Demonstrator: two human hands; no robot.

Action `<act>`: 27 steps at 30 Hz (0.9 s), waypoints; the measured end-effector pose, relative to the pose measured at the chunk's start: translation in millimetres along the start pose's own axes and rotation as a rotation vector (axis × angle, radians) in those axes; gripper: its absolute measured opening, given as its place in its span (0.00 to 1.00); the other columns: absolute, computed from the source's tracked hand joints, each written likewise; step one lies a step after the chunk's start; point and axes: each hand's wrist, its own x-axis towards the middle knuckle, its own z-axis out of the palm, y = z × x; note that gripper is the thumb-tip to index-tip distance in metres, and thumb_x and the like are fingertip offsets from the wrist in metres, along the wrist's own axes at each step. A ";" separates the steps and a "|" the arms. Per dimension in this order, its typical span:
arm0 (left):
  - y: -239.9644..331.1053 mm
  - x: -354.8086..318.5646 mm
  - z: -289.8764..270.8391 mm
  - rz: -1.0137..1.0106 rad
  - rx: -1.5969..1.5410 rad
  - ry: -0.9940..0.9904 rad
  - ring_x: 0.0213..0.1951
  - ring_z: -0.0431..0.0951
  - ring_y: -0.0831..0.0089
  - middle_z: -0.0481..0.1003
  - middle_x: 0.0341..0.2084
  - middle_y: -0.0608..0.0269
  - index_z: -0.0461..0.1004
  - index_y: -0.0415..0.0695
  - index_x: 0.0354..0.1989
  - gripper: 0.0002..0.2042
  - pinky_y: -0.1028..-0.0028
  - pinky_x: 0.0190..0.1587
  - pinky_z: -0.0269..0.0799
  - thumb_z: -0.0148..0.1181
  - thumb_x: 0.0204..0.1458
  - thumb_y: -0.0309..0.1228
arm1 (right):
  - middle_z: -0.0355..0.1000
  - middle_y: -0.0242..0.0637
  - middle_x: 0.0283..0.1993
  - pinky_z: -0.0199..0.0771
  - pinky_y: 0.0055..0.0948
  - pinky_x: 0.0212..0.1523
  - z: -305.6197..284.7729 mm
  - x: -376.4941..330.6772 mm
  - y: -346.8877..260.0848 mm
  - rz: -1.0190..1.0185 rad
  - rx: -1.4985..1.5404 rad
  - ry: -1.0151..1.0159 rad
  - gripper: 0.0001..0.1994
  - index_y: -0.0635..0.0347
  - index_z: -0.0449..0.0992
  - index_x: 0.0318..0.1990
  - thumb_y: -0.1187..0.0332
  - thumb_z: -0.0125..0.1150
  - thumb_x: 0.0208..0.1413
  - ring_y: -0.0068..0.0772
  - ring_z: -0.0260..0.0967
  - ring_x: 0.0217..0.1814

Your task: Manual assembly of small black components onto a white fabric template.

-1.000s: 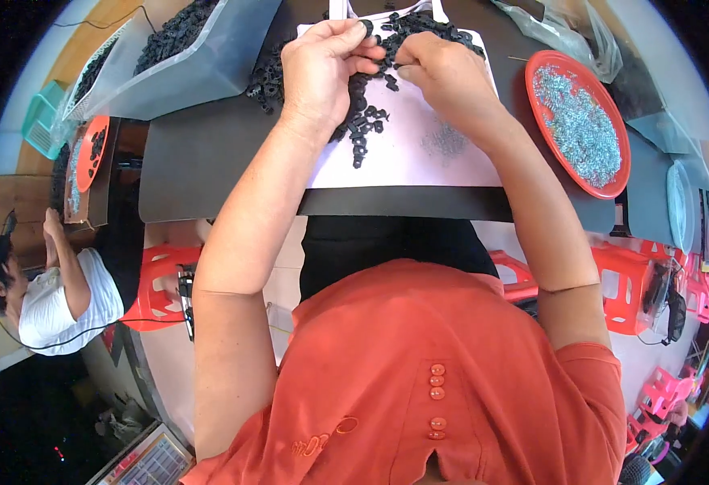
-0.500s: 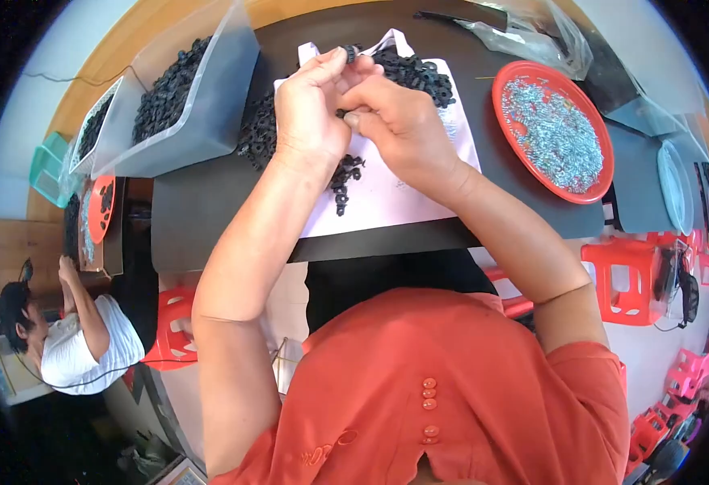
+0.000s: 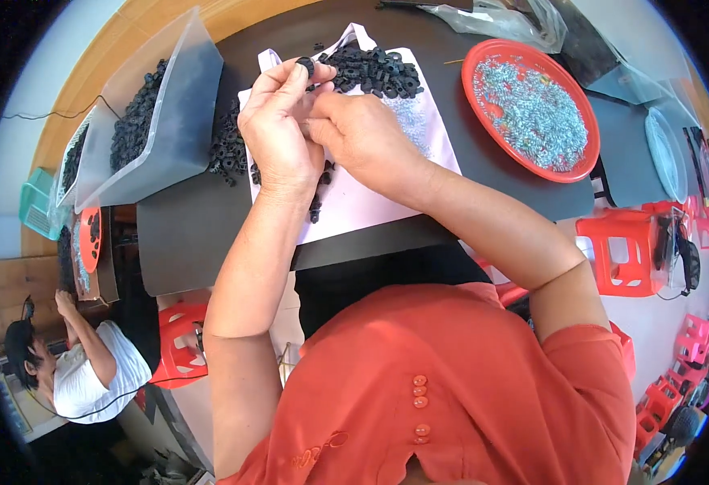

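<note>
My left hand [image 3: 280, 133] is raised over a pale pink bag [image 3: 354, 212] laid flat on the table. Between its thumb and fingers it grips a small black ridged round part [image 3: 306, 66]. The fingers of my right hand [image 3: 366, 137] are pinched together against the left palm; what they hold, if anything, is hidden. Just beyond the hands a heap of small black parts [image 3: 374, 71] lies on the bag. Several loose black parts sit under and beside my left wrist.
At the right a red plate [image 3: 469, 85] holds many small silvery pieces [image 3: 532, 113]. A tall translucent bin [image 3: 172, 121] of black parts stands at the left, near a second pile [image 3: 229, 149]. A person in white [image 3: 100, 372] works at far left. Red stools [image 3: 613, 250] stand at the right.
The whole view has shifted slightly, with the table things moving left. Both hands stay close together; the black round part remains at my left fingertips, and the right fingers still pinch near the palm.
</note>
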 end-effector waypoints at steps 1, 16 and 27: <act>-0.1 -0.9 0.4 -0.003 -0.002 0.000 0.35 0.79 0.65 0.77 0.32 0.51 0.71 0.33 0.40 0.07 0.71 0.41 0.75 0.54 0.58 0.24 | 0.75 0.47 0.26 0.70 0.36 0.30 0.6 -1.4 -0.1 -0.013 -0.004 0.026 0.07 0.67 0.76 0.33 0.71 0.59 0.51 0.42 0.74 0.27; -7.3 0.8 -3.5 0.007 0.170 -0.046 0.28 0.76 0.74 0.77 0.28 0.59 0.76 0.32 0.38 0.06 0.77 0.31 0.74 0.59 0.55 0.22 | 0.73 0.33 0.22 0.66 0.23 0.25 -38.9 18.6 21.9 -0.028 0.520 0.262 0.06 0.69 0.77 0.29 0.73 0.60 0.49 0.19 0.67 0.23; -2.4 -6.1 1.3 -0.038 0.418 -0.117 0.26 0.75 0.74 0.77 0.28 0.58 0.75 0.32 0.40 0.07 0.78 0.27 0.71 0.58 0.56 0.23 | 0.72 0.32 0.23 0.67 0.20 0.26 -48.5 20.9 17.6 -0.016 0.457 0.191 0.06 0.66 0.78 0.31 0.72 0.59 0.51 0.17 0.65 0.23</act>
